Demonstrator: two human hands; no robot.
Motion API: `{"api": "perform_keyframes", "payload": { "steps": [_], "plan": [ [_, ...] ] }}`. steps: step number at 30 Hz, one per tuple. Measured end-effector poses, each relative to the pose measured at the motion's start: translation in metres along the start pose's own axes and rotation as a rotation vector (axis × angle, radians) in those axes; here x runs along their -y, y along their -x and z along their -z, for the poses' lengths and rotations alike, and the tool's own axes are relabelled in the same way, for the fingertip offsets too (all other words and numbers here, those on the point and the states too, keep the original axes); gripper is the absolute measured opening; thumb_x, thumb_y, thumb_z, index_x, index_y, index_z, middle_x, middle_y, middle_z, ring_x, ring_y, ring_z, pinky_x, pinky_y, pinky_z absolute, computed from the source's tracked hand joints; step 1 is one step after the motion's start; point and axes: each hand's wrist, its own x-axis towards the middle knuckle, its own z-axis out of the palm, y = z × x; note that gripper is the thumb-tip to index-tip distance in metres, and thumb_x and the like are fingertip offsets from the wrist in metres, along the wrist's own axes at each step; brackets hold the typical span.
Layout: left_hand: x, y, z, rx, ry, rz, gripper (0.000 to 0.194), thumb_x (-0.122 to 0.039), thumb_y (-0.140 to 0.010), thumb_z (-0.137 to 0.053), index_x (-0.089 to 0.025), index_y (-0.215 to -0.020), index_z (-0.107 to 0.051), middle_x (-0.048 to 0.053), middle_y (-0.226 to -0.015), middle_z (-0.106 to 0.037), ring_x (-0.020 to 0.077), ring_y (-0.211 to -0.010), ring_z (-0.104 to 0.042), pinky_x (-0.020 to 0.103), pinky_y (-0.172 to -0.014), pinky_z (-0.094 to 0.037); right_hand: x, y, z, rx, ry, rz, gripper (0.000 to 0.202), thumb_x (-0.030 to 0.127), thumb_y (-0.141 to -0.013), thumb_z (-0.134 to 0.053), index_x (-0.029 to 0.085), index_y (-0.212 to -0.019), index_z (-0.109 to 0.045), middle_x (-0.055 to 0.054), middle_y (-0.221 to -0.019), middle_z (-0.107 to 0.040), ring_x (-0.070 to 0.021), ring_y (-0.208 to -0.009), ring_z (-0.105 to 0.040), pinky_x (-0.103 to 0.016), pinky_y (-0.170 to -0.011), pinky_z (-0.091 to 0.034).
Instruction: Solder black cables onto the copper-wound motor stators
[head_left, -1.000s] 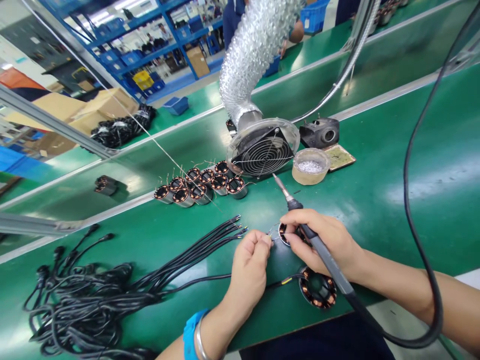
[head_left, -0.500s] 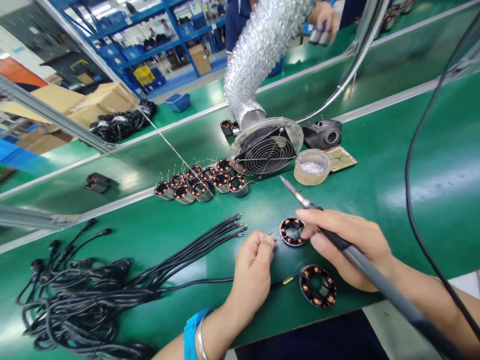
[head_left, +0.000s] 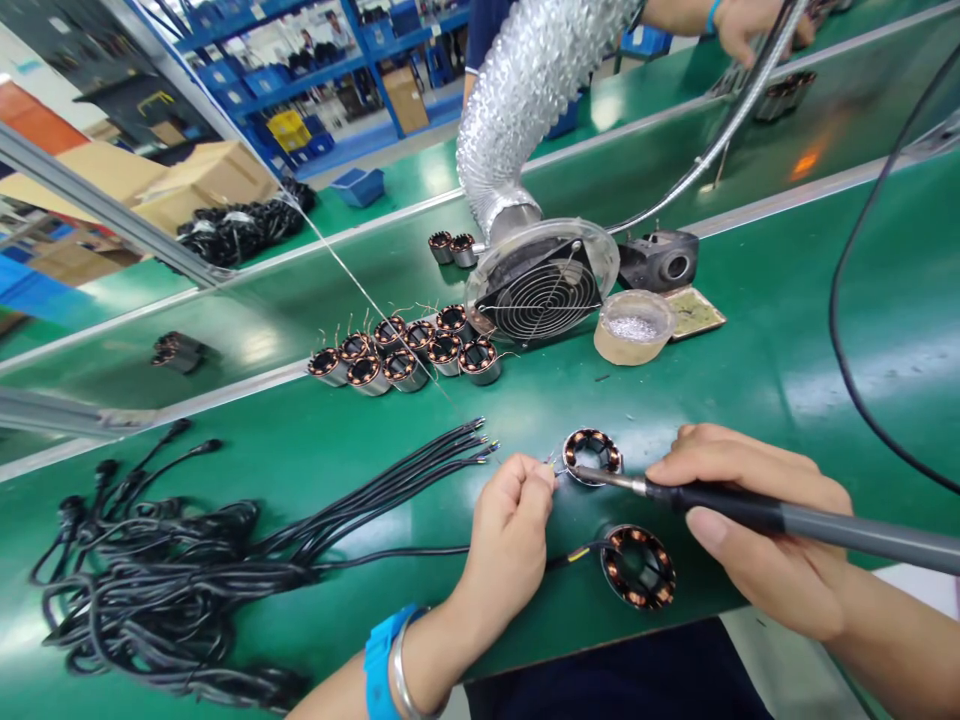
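Observation:
My left hand [head_left: 514, 525] pinches thin wire ends at the left side of a motor stator [head_left: 611, 445] with copper windings. In my right hand [head_left: 772, 530] is a soldering iron [head_left: 739, 507], gripped like a pen. Its tip reaches over the near left part of the stator's ring, close to the pinched wires; whether it touches them I cannot tell. A second stator [head_left: 651, 568] lies closer to me, with a black cable [head_left: 420, 551] running into it behind my left hand. More black cables [head_left: 397, 480] with stripped ends lie to the left.
Several stators [head_left: 405, 368] stand in a group behind my left hand. A fume extractor fan [head_left: 544, 300] on a silver duct [head_left: 510, 110] stands beyond, beside a round tub [head_left: 634, 328] and a flat tin [head_left: 694, 312]. A co-worker's hand [head_left: 757, 25] is across the bench.
The soldering iron's tip has swung down from beside the tub to the stator, and my right hand has shifted right. My left hand stays nearly in place. The co-worker's hand has moved right.

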Motion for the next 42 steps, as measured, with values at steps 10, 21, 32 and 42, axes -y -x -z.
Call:
{"api": "perform_keyframes", "payload": {
  "steps": [10,21,32,42],
  "plan": [
    [-0.0022,0.0017,-0.0008,-0.006,-0.035,-0.02,0.029,-0.041,-0.093,-0.048,-0.019,-0.074,-0.047,-0.007,-0.06,-0.032,0.0083,-0.053,-0.023,0.021,-0.05,-0.023,0.0017,-0.001,-0.0045,0.036,-0.018,0.026,0.023,0.013,-0.078,-0.054,0.017,-0.097,-0.066,-0.002,-0.071,-0.063,-0.0142,-0.056,-0.055,-0.03,-0.051,-0.043],
    [-0.0028,0.0015,-0.0012,-0.012,-0.046,-0.03,0.029,-0.04,-0.093,-0.049,-0.019,-0.073,-0.047,-0.007,-0.059,-0.033,0.0085,-0.053,-0.024,0.022,-0.051,-0.023,0.0036,0.0048,-0.0069,0.001,-0.002,0.112,0.028,0.011,-0.074,-0.052,0.015,-0.097,-0.067,-0.004,-0.067,-0.06,-0.0156,-0.053,-0.053,-0.032,-0.05,-0.041],
    [-0.0035,0.0018,-0.0005,-0.013,-0.05,-0.027,0.03,-0.041,-0.094,-0.049,-0.019,-0.074,-0.047,-0.007,-0.06,-0.033,0.0083,-0.053,-0.024,0.021,-0.05,-0.023,0.003,0.0014,-0.0055,0.002,-0.027,0.122,0.027,0.012,-0.074,-0.053,0.015,-0.097,-0.068,-0.004,-0.065,-0.059,-0.0157,-0.051,-0.053,-0.031,-0.048,-0.041],
    [-0.0035,0.0025,-0.0002,-0.012,-0.05,-0.024,0.03,-0.041,-0.094,-0.05,-0.019,-0.074,-0.047,-0.007,-0.06,-0.034,0.0085,-0.053,-0.024,0.021,-0.05,-0.023,0.0021,0.0032,-0.0073,0.07,0.057,0.183,0.03,0.01,-0.075,-0.052,0.018,-0.101,-0.066,-0.003,-0.066,-0.061,-0.0159,-0.05,-0.053,-0.032,-0.047,-0.041]
  ]
}}
